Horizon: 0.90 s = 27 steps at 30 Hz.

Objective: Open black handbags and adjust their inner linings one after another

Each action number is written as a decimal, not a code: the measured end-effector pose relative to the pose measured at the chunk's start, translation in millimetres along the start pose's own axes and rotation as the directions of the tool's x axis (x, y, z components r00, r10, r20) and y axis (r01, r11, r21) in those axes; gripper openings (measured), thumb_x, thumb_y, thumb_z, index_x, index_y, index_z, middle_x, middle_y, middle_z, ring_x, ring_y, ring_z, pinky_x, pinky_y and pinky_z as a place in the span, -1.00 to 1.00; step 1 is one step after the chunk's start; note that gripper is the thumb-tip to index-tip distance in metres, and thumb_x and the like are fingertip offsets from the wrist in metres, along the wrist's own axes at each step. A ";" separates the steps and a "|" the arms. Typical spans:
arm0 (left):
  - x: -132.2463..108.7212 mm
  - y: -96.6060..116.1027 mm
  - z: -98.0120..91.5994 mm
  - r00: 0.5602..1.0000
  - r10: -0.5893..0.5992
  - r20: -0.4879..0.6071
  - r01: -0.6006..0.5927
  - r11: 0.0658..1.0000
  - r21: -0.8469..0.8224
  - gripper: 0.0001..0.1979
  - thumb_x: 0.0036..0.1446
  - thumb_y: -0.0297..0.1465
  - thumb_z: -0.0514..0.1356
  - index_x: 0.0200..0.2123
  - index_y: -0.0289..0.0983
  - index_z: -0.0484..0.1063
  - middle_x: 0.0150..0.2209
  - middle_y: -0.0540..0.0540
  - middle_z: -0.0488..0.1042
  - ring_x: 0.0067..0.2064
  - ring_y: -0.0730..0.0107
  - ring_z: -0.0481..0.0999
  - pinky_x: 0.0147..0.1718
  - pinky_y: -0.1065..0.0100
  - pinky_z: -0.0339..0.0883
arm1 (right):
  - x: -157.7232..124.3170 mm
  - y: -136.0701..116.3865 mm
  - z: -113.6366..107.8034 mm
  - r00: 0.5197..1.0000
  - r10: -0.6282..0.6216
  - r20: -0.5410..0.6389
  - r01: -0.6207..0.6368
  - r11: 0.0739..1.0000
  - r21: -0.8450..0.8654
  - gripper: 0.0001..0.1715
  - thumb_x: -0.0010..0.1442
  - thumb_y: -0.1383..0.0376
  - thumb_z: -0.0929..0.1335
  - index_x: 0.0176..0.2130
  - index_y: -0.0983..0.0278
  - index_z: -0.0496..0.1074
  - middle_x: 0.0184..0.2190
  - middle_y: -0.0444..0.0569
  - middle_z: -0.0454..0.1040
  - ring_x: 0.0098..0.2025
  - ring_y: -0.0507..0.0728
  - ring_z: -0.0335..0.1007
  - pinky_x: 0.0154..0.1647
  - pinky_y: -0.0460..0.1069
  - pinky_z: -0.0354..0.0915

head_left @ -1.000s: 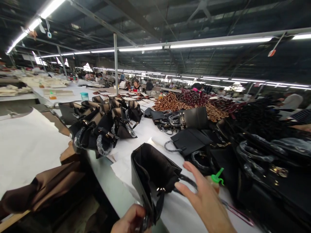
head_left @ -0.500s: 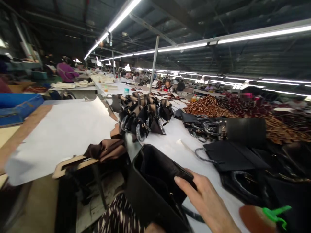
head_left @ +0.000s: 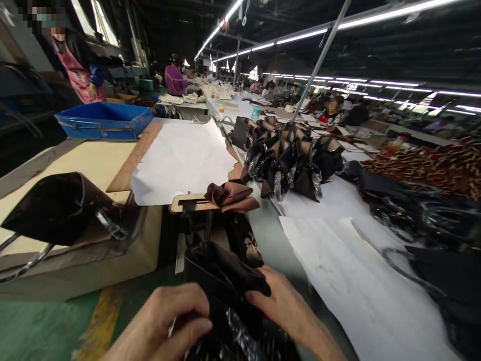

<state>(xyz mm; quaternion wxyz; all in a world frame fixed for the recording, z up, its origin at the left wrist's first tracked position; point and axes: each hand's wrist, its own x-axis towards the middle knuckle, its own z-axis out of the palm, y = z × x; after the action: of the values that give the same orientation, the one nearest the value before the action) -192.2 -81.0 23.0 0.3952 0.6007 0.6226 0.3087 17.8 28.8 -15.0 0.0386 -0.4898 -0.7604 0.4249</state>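
A black handbag with a dark lining and a plastic-wrapped handle is held low in front of me, its mouth partly open. My right hand pinches the bag's upper rim on the right, thumb on one side and fingers on the other. On the near left side, my left hand has its fingers curled against the bag's edge. The bag's lower part is dark and partly hidden behind my hands. Just beyond it, folded brown cloth lies on a slotted wooden piece.
Several black handbags stand grouped on the long table. Another black bag lies on a padded bench to the left, near a blue bin. White paper covers a board. A person in a pink apron stands at far left.
My view has swung left. The handbag is now lower and nearer me, and my left hand has come fully into view beside it. My right hand still grips the rim.
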 end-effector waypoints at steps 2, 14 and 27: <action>24.6 -1.9 -16.2 0.983 0.176 -0.051 -0.168 0.978 0.126 -0.79 0.16 -0.33 0.03 -0.41 -0.24 0.43 -0.35 -0.10 0.46 -0.26 0.34 0.40 -0.24 0.41 0.27 | 0.3 -1.9 -3.0 1.000 -0.023 0.006 0.023 1.000 -0.010 -0.87 -0.04 0.32 0.30 -0.37 0.24 0.38 -0.34 -0.15 0.41 -0.28 0.08 0.34 -0.34 -0.10 0.14; 70.4 -28.5 -4.1 0.982 0.037 0.183 -0.057 0.993 0.104 -0.55 -0.15 -0.62 0.00 -0.14 -0.20 0.32 -0.22 0.04 0.42 -0.18 0.40 0.38 -0.14 0.40 0.22 | -11.6 8.7 -34.2 0.988 -0.056 0.144 0.052 0.998 0.031 -0.78 -0.12 0.46 0.21 -0.41 0.27 0.34 -0.38 -0.16 0.31 -0.35 0.04 0.29 -0.37 -0.12 0.14; 46.0 -40.0 2.6 0.979 -0.060 -0.193 0.106 0.965 0.238 -0.73 -0.08 -0.60 0.01 -0.26 -0.22 0.23 -0.22 -0.01 0.39 -0.17 0.36 0.39 -0.17 0.35 0.23 | -16.6 18.6 -16.6 0.996 -0.071 0.061 0.073 0.997 -0.033 -0.77 -0.03 0.42 0.18 -0.34 0.22 0.31 -0.32 -0.11 0.34 -0.27 0.09 0.33 -0.26 -0.10 0.22</action>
<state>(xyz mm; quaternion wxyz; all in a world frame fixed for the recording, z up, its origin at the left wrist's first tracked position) -208.5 -39.1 -18.2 0.2708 0.5875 0.7147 0.2660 47.6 29.0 -11.2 0.0225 -0.4498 -0.7857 0.4240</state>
